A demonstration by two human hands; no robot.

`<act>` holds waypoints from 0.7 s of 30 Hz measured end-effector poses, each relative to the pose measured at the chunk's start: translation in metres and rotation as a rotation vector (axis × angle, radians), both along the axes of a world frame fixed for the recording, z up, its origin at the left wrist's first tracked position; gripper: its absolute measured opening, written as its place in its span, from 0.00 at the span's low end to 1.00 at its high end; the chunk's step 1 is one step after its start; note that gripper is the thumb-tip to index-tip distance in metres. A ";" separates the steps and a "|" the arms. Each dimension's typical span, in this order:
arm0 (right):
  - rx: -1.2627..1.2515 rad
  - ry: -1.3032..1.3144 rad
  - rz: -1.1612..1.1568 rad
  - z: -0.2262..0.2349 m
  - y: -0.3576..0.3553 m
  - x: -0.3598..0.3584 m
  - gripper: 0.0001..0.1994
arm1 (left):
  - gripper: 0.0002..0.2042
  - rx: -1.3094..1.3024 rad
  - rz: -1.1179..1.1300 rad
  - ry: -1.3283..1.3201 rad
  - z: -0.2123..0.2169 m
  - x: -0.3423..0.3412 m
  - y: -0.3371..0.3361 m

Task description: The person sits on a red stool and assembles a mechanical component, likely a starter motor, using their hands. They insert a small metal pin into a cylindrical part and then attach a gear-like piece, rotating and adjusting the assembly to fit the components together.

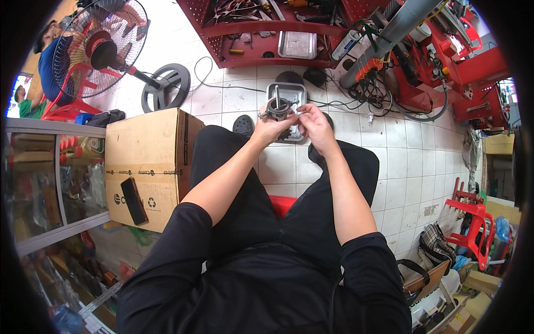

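Observation:
Over the floor between my knees, my left hand (268,130) is wrapped round a grey metal part with a round opening (280,107), which looks like a carburetor. A thin pale rod (277,92) rises by its opening; whether it belongs to the part I cannot tell. My right hand (316,128) is close against the part's right side, its thumb and fingers pinched together. Something small and pale shows at those fingertips, too small to name. Beneath both hands stands a metal tray (303,92), partly covered by them, with dark pieces in it.
A cardboard box (142,142) with a phone (134,201) on it stands at my left, beside a glass cabinet (33,183). Ahead are a red tool cart (250,28), cables and a fan (101,50). Red machinery (478,67) and a red stool (473,228) are right. A person sits far left.

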State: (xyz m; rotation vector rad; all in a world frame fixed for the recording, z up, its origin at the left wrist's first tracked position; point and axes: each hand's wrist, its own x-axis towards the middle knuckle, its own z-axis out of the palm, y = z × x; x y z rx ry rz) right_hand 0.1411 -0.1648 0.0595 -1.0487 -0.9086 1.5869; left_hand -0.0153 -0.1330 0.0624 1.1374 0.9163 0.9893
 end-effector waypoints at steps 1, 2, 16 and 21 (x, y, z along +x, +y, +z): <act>-0.038 0.017 -0.002 0.003 0.000 0.000 0.09 | 0.13 -0.009 -0.004 -0.004 0.001 -0.001 -0.001; -0.075 0.034 -0.005 0.004 -0.001 0.000 0.09 | 0.13 -0.019 -0.008 -0.008 0.001 -0.001 -0.001; -0.092 0.195 -0.078 0.012 -0.005 -0.004 0.08 | 0.13 -0.221 0.042 -0.060 0.004 0.000 -0.004; -0.144 0.345 -0.156 0.024 -0.005 0.001 0.08 | 0.11 -0.120 -0.044 0.031 0.004 -0.004 -0.003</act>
